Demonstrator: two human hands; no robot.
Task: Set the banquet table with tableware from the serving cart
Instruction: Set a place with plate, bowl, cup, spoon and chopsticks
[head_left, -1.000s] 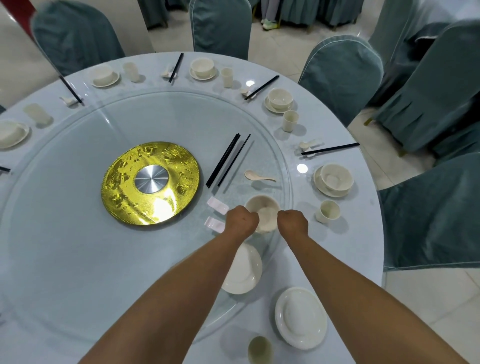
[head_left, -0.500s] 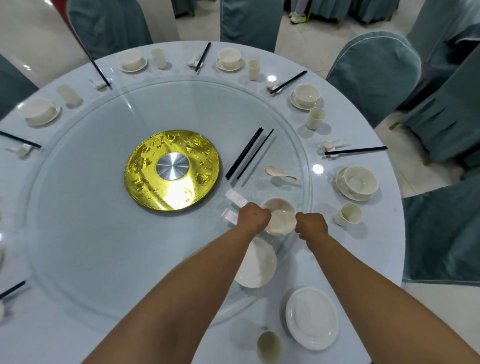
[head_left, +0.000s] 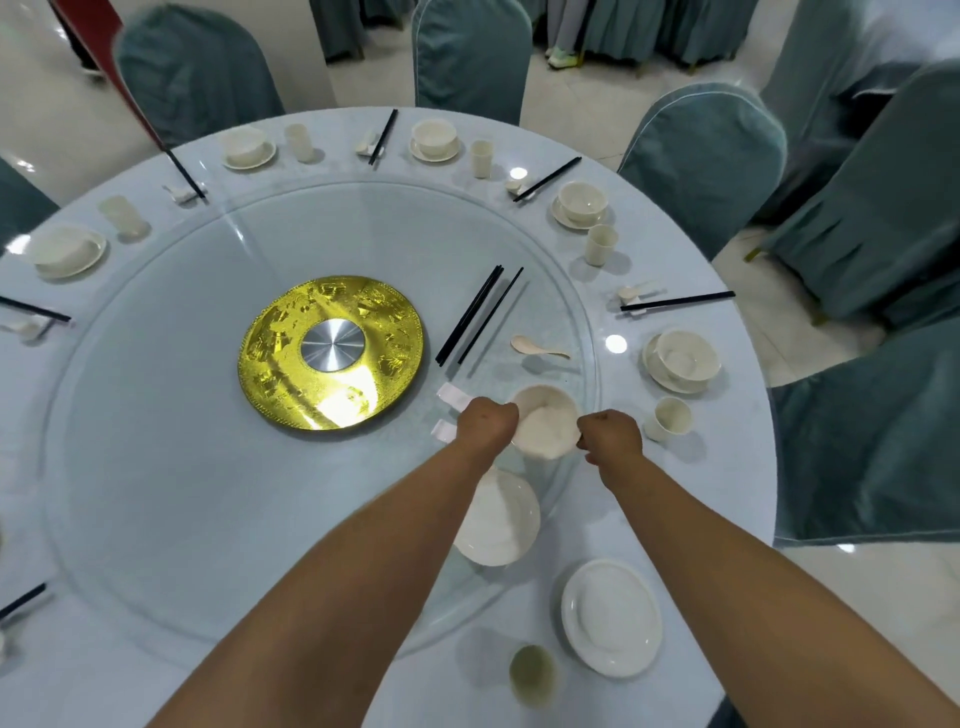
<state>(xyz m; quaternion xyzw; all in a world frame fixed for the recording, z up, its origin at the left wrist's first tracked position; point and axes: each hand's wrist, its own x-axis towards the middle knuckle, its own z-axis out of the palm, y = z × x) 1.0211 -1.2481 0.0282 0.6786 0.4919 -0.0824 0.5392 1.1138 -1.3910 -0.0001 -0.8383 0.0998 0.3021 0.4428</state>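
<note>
bowl (head_left: 545, 423) between both hands | left hand (head_left: 485, 421) grip: grasping bowl rim | right hand (head_left: 610, 435) grip: likewise

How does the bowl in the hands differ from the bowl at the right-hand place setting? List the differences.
The held bowl is gripped by the left hand and right hand over the glass turntable; the set bowl sits untouched on the tablecloth. The held bowl has no saucer; the set bowl rests on one. Both are cream and upright.

- The left hand (head_left: 485, 423) and right hand (head_left: 610, 435) show only their backs; fingers are hidden.
- The cup (head_left: 531, 674) at six o'clock is blurred.
- Chopsticks (head_left: 22, 600) at eight o'clock are cut off by the edge.
</note>
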